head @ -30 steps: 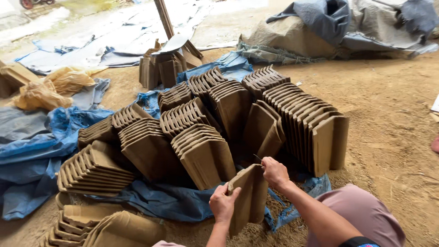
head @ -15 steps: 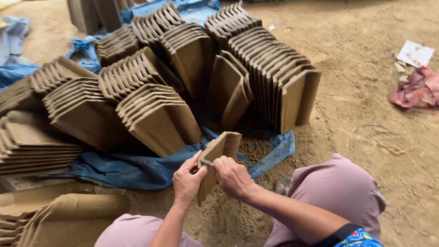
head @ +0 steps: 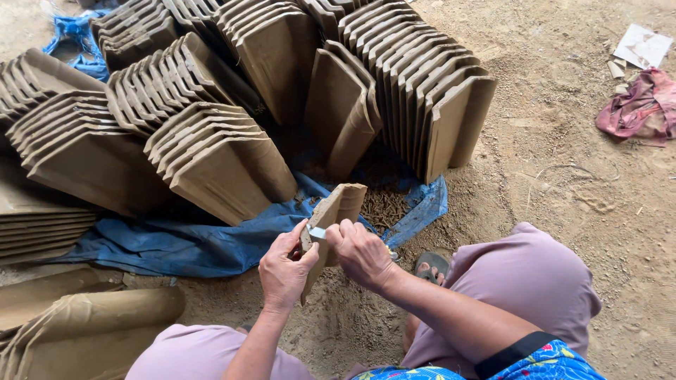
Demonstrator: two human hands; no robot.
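Since half a second ago the view has tipped lower and the brown unfired clay roof tile (head: 331, 218) sits a little nearer the knees, both hands keeping their places on it. It stands on edge on the sandy dirt floor (head: 563, 169), its foot hidden behind the hands, its top leaning toward the rows of stacked brown clay tiles (head: 218, 151) lying on the crumpled blue plastic sheet (head: 211, 239).

Left hand (head: 285, 271) is closed round the tile's near edge, steadying it. Right hand (head: 360, 252) is closed on a small flat pale blade (head: 317, 233), whose tip lies against the same edge, just above the left thumb.

For a clean trim, I judge the blade should lie flat to the edge and travel away from the left thumb in short, light strokes, with the tile braced so the soft clay does not bend or chip. Dark crumbs (head: 384, 204) lie on the sheet just beyond the tile. A reddish crumpled cloth (head: 637, 109) lies well apart at the right.
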